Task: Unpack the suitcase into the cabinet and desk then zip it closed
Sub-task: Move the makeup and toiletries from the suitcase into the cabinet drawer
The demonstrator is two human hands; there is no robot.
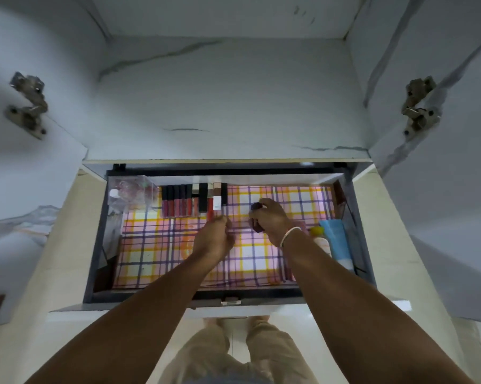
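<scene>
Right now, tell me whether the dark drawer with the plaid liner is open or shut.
Open: the dark drawer is pulled out, its plaid liner exposed.

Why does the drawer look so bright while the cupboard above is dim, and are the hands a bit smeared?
Head view: the checked liner in the open drawer glows brightly, nearly washed out, while the cabinet shelf above sits in dull grey light. The left hand is motion-blurred, and so is the right hand, holding a small dark item too smeared to identify. The wide lens bends the cabinet sides outward.
</scene>
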